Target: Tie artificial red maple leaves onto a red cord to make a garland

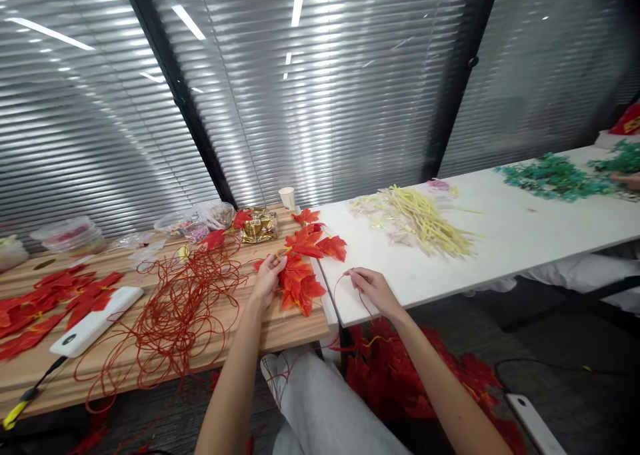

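Observation:
My left hand (270, 278) is closed at the edge of a cluster of red artificial maple leaves (303, 283), by a yellow stem; the exact grip is partly hidden. More red leaves in this cluster reach over the seam between the two tables. To the right, above the white table, my right hand (373, 290) pinches a thin red cord (336, 288), which curves down in a loop. A large tangle of the same red cord (187, 308) lies on the wooden table, left of my left hand.
Loose red leaves (55, 295) and a white power bank (97, 322) lie at left. Behind stand plastic containers (70, 235), a gold packet (260, 225) and a paper cup (287, 198). Yellow strips (425, 222) and green foliage (555, 175) occupy the white table. Red leaves (395, 375) are heaped below.

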`<state>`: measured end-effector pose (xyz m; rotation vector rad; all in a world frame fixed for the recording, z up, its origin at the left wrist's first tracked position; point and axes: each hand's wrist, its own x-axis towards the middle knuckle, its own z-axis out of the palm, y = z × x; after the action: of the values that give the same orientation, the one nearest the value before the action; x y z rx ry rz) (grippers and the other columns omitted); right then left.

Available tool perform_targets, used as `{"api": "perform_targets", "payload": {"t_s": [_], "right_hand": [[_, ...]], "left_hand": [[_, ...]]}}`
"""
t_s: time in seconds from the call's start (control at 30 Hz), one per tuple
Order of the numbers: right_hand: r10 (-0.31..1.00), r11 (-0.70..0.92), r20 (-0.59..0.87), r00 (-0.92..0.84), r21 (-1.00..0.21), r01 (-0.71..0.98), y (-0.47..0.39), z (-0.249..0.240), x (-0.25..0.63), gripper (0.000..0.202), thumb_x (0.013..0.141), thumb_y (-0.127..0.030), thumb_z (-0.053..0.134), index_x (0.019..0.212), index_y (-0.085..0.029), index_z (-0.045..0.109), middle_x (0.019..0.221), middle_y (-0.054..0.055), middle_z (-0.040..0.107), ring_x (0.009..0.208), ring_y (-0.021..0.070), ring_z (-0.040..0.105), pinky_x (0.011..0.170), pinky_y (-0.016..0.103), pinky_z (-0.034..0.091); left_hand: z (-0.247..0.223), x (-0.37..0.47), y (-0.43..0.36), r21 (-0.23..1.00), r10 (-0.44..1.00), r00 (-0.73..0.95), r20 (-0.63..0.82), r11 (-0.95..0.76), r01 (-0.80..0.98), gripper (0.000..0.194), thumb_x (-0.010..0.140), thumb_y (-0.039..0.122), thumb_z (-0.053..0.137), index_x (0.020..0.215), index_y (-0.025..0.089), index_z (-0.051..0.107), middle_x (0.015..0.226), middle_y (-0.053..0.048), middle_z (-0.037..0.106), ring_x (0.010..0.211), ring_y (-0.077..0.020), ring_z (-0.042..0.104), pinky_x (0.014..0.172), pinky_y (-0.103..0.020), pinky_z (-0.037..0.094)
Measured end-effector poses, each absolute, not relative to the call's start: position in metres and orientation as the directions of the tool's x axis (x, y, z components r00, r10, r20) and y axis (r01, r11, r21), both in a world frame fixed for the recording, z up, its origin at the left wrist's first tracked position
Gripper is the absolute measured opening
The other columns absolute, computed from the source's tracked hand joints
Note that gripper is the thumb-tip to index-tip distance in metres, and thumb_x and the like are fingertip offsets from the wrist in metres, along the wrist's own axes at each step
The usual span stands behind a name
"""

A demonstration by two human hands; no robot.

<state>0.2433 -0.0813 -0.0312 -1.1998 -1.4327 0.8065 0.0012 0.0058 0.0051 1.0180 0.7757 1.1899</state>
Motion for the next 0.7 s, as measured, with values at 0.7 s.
{"api": "perform_targets", "payload": {"t_s": [0.7], "right_hand": [[0.962, 0.247, 0.267, 0.059, -0.94, 0.236, -0.0816, -0.0325, 0.2434, 0.037, 0.081, -0.046, 0.046, 0.083, -0.013, 0.063, 0.059, 0.0, 0.047, 0.056, 0.012, 0.043, 0.053, 0.022, 0.034]], "left_hand": [[-0.0012, -0.0029, 0.0089, 0.899, 0.98, 0.198, 0.009, 0.078, -0.431, 0.033, 0.061, 0.017, 0.073, 0.092, 0.015, 0.062, 0.092, -0.005, 0.065, 0.087, -0.0133, 0.058, 0.082, -0.023, 0.042]]}}
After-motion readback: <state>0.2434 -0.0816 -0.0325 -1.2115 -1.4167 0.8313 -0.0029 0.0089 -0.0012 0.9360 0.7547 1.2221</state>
